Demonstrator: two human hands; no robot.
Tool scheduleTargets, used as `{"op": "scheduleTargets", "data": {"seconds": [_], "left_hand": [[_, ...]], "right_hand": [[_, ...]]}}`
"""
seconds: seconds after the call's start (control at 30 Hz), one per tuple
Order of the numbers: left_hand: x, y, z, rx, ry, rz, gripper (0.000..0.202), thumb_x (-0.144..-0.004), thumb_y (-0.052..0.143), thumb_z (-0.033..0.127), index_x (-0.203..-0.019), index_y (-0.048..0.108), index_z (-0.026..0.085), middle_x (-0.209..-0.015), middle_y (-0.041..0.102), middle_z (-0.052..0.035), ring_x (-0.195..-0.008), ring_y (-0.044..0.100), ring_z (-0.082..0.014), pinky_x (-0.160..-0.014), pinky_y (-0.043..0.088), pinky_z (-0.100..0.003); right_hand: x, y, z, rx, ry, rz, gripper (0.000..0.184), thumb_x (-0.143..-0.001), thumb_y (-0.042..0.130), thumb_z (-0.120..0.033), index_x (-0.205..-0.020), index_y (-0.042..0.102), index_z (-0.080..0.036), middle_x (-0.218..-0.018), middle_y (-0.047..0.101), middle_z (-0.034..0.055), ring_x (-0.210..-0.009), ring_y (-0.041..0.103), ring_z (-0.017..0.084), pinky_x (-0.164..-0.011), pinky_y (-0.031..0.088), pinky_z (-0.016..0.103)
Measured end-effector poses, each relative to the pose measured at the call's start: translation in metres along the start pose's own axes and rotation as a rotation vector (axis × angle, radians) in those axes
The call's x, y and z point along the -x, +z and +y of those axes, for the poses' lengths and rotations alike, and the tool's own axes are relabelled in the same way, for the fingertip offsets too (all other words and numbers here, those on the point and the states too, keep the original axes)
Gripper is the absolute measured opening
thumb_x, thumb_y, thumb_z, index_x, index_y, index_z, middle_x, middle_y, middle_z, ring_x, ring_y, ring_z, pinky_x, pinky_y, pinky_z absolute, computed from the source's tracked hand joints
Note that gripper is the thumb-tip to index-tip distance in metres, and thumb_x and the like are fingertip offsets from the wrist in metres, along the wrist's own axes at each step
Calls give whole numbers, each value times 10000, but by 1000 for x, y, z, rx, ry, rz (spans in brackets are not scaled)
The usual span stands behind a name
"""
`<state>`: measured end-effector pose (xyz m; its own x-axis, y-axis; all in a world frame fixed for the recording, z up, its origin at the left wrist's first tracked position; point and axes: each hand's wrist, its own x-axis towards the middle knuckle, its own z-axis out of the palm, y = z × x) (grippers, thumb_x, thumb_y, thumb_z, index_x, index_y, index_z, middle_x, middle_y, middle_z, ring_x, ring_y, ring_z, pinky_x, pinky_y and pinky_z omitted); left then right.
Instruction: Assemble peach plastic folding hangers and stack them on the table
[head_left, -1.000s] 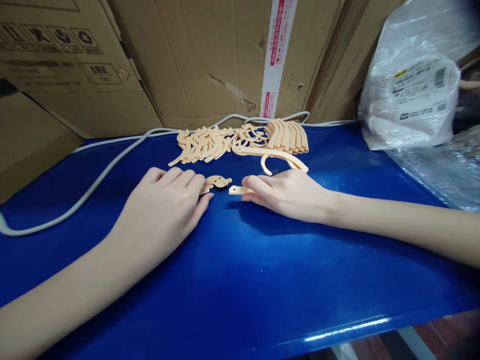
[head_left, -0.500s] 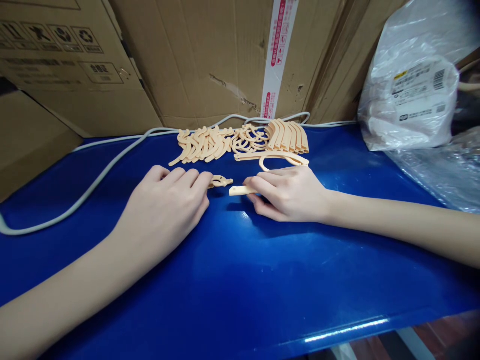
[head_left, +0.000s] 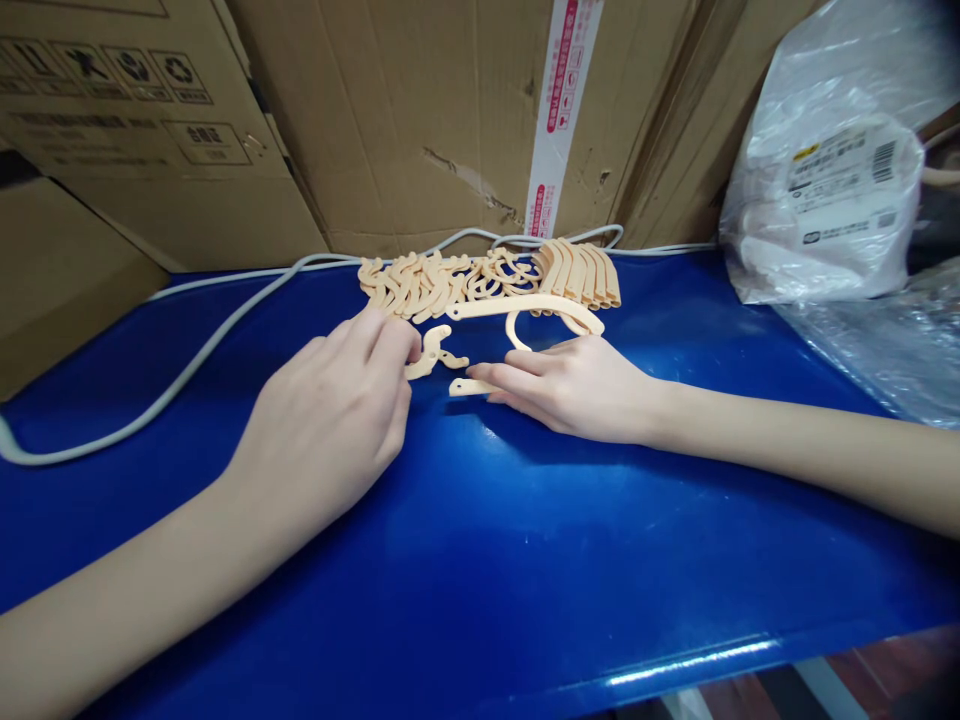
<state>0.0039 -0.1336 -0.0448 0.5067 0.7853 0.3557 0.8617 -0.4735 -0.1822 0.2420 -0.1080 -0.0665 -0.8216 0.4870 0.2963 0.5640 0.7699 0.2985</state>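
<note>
1. Compared with half a second ago, your left hand (head_left: 330,400) has turned its S-shaped piece (head_left: 433,350) so one end points toward the tabletop's back edge, and a small piece (head_left: 454,361) now juts out to the right beneath it.
2. Your left fingers are closed on that S-shaped piece; you cannot tell from here whether the two pieces are joined.
3. Your right hand (head_left: 577,390) pinches a flat strip (head_left: 466,387), its holed end toward your left hand.
4. Just behind your right hand, a long curved arm (head_left: 517,305) has shifted left; a curved hook (head_left: 513,330) drops from it behind your fingers.
5. Toward the back edge of the blue tabletop (head_left: 480,550) you have heaped S-shaped pieces (head_left: 412,282), ring-like hooks (head_left: 499,275) and a row of arms (head_left: 577,272).
6. Behind them run a pale cable (head_left: 247,305) and cardboard boxes (head_left: 442,120); a plastic-wrapped bundle (head_left: 832,200) fills the back right corner.
</note>
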Motion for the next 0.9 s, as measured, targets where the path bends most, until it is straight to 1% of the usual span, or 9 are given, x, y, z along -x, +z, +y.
{"op": "scheduleTargets", "data": {"seconds": [0.2, 0.3, 0.4, 0.5, 0.57, 0.6, 0.7, 0.77, 0.9], "left_hand": [[-2, 5, -1, 204, -64, -61, 211, -951, 252, 276, -856, 435, 231, -821, 570, -55, -693, 584, -227, -559, 368, -335], [-2, 3, -1, 285, -105, -109, 247, -951, 275, 306, -772, 430, 234, -695, 557, -11, -576, 551, -181, -490, 337, -291], [-3, 2, 0, 322, -135, -126, 288, -973, 264, 309, -761, 445, 236, -626, 555, 15, -534, 547, -165, -471, 320, -270], [-3, 2, 2, 330, -180, -136, 308, -995, 300, 439, -795, 434, 244, -620, 569, 23, -531, 555, -172, -476, 315, -271], [-4, 3, 3, 319, -213, -156, 340, -984, 330, 528, -805, 410, 250, -647, 585, 21, -544, 555, -180, -478, 302, -274], [-4, 4, 3, 319, -222, -168, 347, -983, 330, 543, -808, 401, 251, -660, 589, 21, -551, 554, -182, -481, 297, -274], [-5, 5, 4, 369, -213, -191, 361, -994, 292, 527, -801, 408, 246, -683, 584, 20, -578, 556, -181, -499, 308, -268], [-5, 6, 4, 421, -178, -189, 381, -996, 278, 515, -778, 420, 236, -682, 575, 20, -581, 552, -176, -516, 321, -266], [-3, 9, 3, 502, -90, -146, 390, -1016, 257, 461, -783, 467, 228, -668, 573, 30, -581, 551, -165, -537, 324, -270]], "right_hand": [[-1, 0, 3, -127, 4, -22, 358, -1054, 414, -354, -1302, 609, -182, -942, 758, 50, -676, 680, 154, -497, 261, 294], [-1, 0, 6, -220, 31, -37, 361, -1051, 420, -343, -1317, 604, -182, -1018, 766, 63, -748, 704, 175, -532, 311, 283], [-1, 1, 9, -315, 48, -62, 375, -1055, 406, -337, -1339, 589, -174, -1078, 764, 83, -829, 713, 187, -614, 383, 278], [0, 3, 11, -384, 56, -52, 381, -1055, 408, -332, -1353, 575, -163, -1113, 758, 96, -907, 716, 209, -722, 434, 307], [0, 5, 11, -410, 69, -42, 376, -1051, 416, -333, -1341, 583, -161, -1108, 758, 97, -914, 720, 220, -758, 450, 327], [0, 5, 12, -420, 73, -40, 374, -1051, 419, -333, -1335, 587, -158, -1104, 758, 98, -913, 723, 223, -769, 456, 334], [1, 7, 13, -434, 69, -29, 385, -1051, 419, -343, -1338, 588, -151, -1100, 758, 99, -916, 727, 230, -799, 464, 351], [1, 8, 13, -438, 66, -18, 396, -1051, 417, -349, -1352, 582, -151, -1104, 759, 95, -918, 728, 233, -796, 465, 349], [3, 8, 14, -444, 48, 22, 408, -1052, 411, -354, -1373, 572, -161, -1103, 758, 85, -888, 728, 216, -711, 460, 304]]}}
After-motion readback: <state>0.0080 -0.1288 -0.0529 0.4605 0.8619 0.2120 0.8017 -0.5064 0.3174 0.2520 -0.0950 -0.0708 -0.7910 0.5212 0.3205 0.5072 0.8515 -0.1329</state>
